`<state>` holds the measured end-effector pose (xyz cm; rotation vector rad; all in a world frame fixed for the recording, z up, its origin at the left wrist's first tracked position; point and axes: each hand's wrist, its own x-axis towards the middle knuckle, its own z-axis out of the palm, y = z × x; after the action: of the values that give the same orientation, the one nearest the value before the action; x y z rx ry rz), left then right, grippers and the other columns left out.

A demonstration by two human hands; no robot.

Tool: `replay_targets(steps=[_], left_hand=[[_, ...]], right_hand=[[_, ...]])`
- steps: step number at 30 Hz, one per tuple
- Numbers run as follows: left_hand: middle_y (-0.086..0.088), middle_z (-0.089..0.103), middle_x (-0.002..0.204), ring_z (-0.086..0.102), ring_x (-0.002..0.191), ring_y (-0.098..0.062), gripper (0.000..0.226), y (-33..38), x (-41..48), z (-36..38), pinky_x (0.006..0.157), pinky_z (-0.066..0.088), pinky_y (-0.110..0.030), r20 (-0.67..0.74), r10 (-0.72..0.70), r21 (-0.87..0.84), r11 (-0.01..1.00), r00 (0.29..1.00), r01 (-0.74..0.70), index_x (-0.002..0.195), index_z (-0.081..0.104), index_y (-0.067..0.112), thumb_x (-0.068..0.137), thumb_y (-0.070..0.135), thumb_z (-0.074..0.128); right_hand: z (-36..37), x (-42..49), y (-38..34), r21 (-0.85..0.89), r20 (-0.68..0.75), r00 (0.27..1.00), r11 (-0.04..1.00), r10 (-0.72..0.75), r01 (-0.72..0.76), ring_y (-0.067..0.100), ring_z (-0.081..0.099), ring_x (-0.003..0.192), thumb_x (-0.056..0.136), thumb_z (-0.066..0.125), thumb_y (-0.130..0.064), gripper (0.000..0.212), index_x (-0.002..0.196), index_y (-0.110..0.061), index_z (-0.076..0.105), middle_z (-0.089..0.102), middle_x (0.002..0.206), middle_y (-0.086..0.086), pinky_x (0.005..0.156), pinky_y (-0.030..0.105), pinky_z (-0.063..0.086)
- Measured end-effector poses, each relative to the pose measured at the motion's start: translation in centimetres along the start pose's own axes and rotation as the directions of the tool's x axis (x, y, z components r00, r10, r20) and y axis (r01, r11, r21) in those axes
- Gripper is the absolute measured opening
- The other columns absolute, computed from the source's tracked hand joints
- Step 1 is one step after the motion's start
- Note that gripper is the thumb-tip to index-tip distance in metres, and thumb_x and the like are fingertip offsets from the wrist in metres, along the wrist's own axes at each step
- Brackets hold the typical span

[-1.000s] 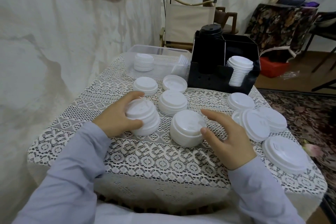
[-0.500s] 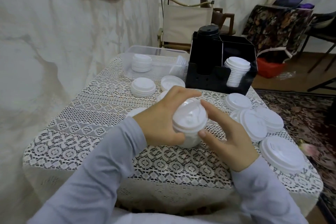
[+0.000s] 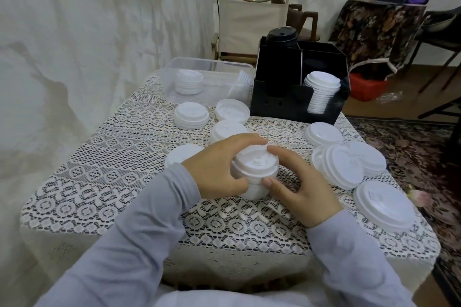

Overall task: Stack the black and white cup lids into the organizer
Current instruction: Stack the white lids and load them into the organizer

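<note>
1. The left hand (image 3: 219, 164) curls round the left side of a stack (image 3: 255, 169) of white lids, with its fingers over the far rim and its thumb on the near wall.
2. The right hand (image 3: 299, 187) grips the stack's right side, with the forefinger on the top rim and the thumb pressed low on the wall.
3. The stack stands upright on the lace cloth (image 3: 112, 177) near the table's middle, well apart from the organizer (image 3: 282, 104).
4. The organizer sits at the far edge. Black lids (image 3: 281, 57) rise in a tall column from its left compartment, and white lids (image 3: 321, 92) lean in its front right one.
5. A clear bin (image 3: 212, 62) just left of the organizer holds more lids.
6. Small piles (image 3: 190, 114) lie beyond the hands, and large lids (image 3: 384, 204) lie to the right.
</note>
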<state>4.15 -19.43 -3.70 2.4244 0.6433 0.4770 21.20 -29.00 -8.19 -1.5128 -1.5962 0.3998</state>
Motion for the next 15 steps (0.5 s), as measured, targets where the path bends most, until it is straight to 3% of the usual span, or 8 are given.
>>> replay_targets(steps=[2, 5, 7, 9, 10, 13, 15], left_hand=[[0.010, 0.037, 0.146, 0.029, 0.125, 0.006, 0.070, -0.1, -0.5, 0.1, 0.096, 0.017, 0.004, -0.018, 0.009, 0.038, 0.999, 1.000, -0.008, 0.137, 0.041, 0.029, 0.071, 0.023, 0.064], [0.007, 0.038, 0.146, 0.029, 0.127, 0.005, 0.061, -0.6, -1.9, 0.4, 0.103, 0.015, -0.005, -0.106, 0.036, 0.145, 0.989, 0.994, -0.020, 0.133, 0.048, 0.026, 0.077, 0.023, 0.073], [-0.001, 0.051, 0.137, 0.042, 0.123, -0.004, 0.053, -0.8, -2.8, 0.4, 0.106, 0.028, -0.019, -0.192, 0.075, 0.220, 0.975, 0.978, -0.032, 0.125, 0.059, 0.016, 0.075, 0.031, 0.071], [-0.007, 0.063, 0.122, 0.059, 0.112, -0.015, 0.047, -1.1, -3.4, 0.7, 0.100, 0.043, -0.037, -0.249, 0.141, 0.326, 0.944, 0.958, -0.054, 0.114, 0.066, 0.009, 0.073, 0.031, 0.068], [-0.008, 0.066, 0.116, 0.064, 0.106, -0.018, 0.043, -1.0, -3.6, 0.8, 0.094, 0.047, -0.039, -0.258, 0.162, 0.362, 0.930, 0.952, -0.060, 0.110, 0.068, 0.008, 0.074, 0.032, 0.065], [-0.008, 0.069, 0.110, 0.068, 0.096, -0.018, 0.042, -0.6, -4.0, 1.2, 0.091, 0.044, -0.021, -0.263, 0.167, 0.393, 0.918, 0.950, -0.052, 0.105, 0.071, 0.007, 0.079, 0.034, 0.052], [-0.008, 0.069, 0.110, 0.069, 0.094, -0.017, 0.042, -0.2, -4.2, 1.4, 0.086, 0.044, -0.018, -0.258, 0.156, 0.413, 0.910, 0.953, -0.037, 0.104, 0.071, 0.007, 0.080, 0.032, 0.048]], right_hand=[[-0.1, -0.1, -0.1, -0.003, 0.016, 1.000, 1.000, -0.002, 0.002, -0.005, 0.047, 0.119, 0.074, 0.061, -0.062, 0.049, 0.118, -0.052, 0.041, 0.047, 0.122, -0.036, 0.097, 0.015, 0.037], [-0.2, -0.2, -0.3, -0.022, 0.041, 0.999, 1.000, 0.008, -0.007, -0.001, 0.047, 0.121, 0.075, 0.062, -0.054, 0.050, 0.119, -0.050, 0.041, 0.045, 0.123, -0.034, 0.098, 0.017, 0.035], [-0.3, -0.3, -0.3, -0.040, 0.041, 0.999, 0.999, 0.011, -0.009, -0.001, 0.042, 0.125, 0.073, 0.062, -0.051, 0.051, 0.120, -0.048, 0.041, 0.043, 0.127, -0.031, 0.099, 0.008, 0.029], [-0.3, -0.3, -0.3, -0.055, 0.032, 0.999, 0.998, 0.005, -0.004, -0.008, 0.033, 0.128, 0.077, 0.068, -0.040, 0.052, 0.122, -0.045, 0.042, 0.036, 0.135, -0.028, 0.098, -0.003, 0.019], [-0.3, -0.3, -0.3, -0.062, 0.025, 1.000, 0.998, -0.006, 0.007, -0.012, 0.030, 0.127, 0.078, 0.071, -0.034, 0.053, 0.123, -0.044, 0.043, 0.035, 0.136, -0.027, 0.097, -0.005, 0.016], [-0.4, -0.3, -0.3, -0.084, 0.013, 0.999, 0.996, -0.037, 0.038, -0.014, 0.029, 0.127, 0.077, 0.073, -0.028, 0.057, 0.122, -0.044, 0.042, 0.037, 0.135, -0.025, 0.101, -0.002, 0.016], [-0.4, -0.3, -0.4, -0.138, 0.020, 0.999, 0.989, -0.045, 0.047, -0.006, 0.024, 0.134, 0.078, 0.072, -0.031, 0.059, 0.125, -0.044, 0.039, 0.032, 0.136, -0.028, 0.106, 0.005, 0.012]])
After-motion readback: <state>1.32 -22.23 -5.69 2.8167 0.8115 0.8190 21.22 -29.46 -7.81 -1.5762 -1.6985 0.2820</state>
